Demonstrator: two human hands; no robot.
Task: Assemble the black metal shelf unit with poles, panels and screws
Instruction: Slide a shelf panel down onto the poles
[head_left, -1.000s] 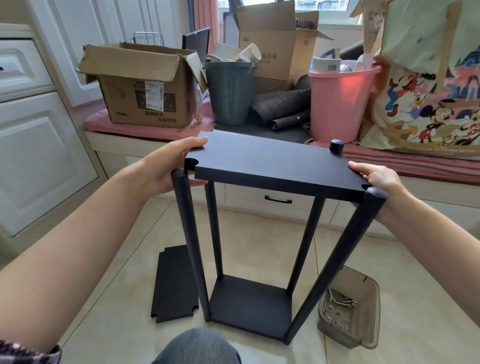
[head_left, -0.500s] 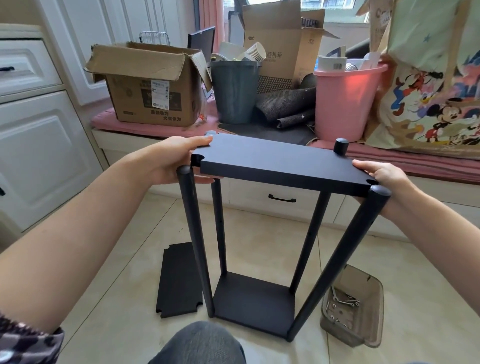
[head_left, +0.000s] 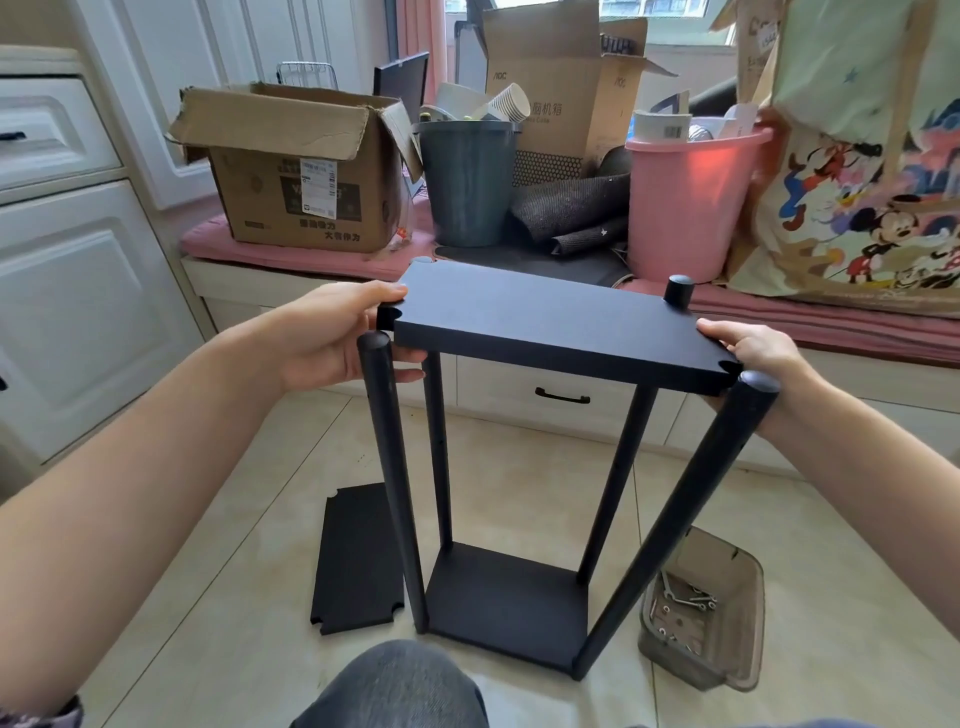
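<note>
Both my hands grip the top panel (head_left: 556, 325) — left hand (head_left: 332, 338) curled round its left edge, right hand (head_left: 753, 358) round its right — level among four pole tops above the bottom panel (head_left: 506, 597). I see its near-corner notches just off the near poles (head_left: 392, 467). On the floor, a spare panel (head_left: 358, 556) lies left and a screw tray (head_left: 701, 613) right, both close beside the frame.

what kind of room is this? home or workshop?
Most likely a home, not a workshop: a cushioned window seat with drawers under it, white panelled cabinets on the left, a tiled floor, and cardboard boxes and a pink bucket stored on the seat.
</note>
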